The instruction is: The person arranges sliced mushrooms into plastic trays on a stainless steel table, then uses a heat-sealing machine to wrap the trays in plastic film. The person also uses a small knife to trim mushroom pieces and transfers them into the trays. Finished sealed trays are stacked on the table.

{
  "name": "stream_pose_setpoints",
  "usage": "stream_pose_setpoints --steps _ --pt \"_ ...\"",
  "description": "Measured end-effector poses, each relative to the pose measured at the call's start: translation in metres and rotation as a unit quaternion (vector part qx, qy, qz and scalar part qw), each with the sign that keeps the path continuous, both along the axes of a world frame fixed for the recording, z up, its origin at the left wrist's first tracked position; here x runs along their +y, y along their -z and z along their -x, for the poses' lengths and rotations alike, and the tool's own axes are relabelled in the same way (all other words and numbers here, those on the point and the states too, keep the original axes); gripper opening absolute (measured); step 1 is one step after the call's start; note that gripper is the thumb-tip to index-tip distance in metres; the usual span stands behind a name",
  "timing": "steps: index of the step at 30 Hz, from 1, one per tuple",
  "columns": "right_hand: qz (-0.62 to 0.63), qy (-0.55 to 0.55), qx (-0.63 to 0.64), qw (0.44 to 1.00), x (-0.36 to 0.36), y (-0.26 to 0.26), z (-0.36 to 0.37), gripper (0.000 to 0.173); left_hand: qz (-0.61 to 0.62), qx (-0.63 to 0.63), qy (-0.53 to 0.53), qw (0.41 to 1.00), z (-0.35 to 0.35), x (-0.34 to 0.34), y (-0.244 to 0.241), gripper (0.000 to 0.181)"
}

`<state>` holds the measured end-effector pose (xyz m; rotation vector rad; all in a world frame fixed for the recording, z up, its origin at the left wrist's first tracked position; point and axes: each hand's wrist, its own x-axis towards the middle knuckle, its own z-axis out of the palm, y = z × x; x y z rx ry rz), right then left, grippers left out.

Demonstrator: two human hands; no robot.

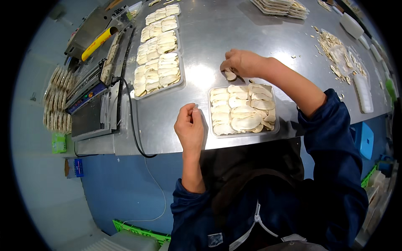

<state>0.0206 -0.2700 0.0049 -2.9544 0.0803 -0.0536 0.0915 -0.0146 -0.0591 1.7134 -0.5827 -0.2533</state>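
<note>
In front of me a clear plastic tray [276, 127] holds pale dried mushroom slices [246, 118], overlapped in three columns. The lower right of the tray shows smaller, looser pieces. Beyond the tray's far edge, my right hand [243, 63] has its fingers bent down over a mushroom slice [230, 75] and pinches it just above the steel table [163, 125]; the fingertips are partly hidden. To the left of the tray, my left hand [189, 127] rests by the table's front edge with curled fingers, thumb against the index finger, and nothing visible inside.
Several filled trays [181, 82] form a row on the left. Beside them stands a packing machine [91, 106] with a black cable [130, 109], a yellow tube [98, 44] and stacked packs [58, 100]. At right are loose mushroom pieces [329, 44] and a white container [362, 94]; more trays [282, 8] lie behind.
</note>
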Motion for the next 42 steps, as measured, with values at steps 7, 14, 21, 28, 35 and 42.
stream_pose_setpoints --steps 7,14,21,28,35,42 --pt "-0.150 0.174 0.075 0.970 -0.026 -0.005 0.036 0.015 -0.001 -0.033 0.022 0.999 -0.001 -0.001 0.000 0.016" --pt "-0.110 0.211 -0.042 0.970 -0.014 -0.001 0.069 0.017 0.007 -0.020 0.025 0.999 -0.005 -0.001 0.004 0.015" --pt "0.009 0.142 -0.091 0.986 -0.022 0.002 0.079 0.023 0.036 -0.021 -0.004 0.999 -0.006 -0.001 0.010 0.015" --pt "-0.022 0.168 -0.055 0.984 -0.036 0.008 0.080 0.018 -0.065 -0.095 -0.128 0.985 0.009 0.004 -0.010 0.017" --pt "-0.014 0.106 -0.244 0.964 0.012 -0.025 0.140 0.008 -0.003 -0.082 -0.159 0.984 0.017 0.014 -0.010 0.025" --pt "0.026 -0.025 -0.217 0.976 0.066 -0.021 0.152 0.017 0.075 -0.087 -0.120 0.986 0.009 0.006 -0.004 0.031"
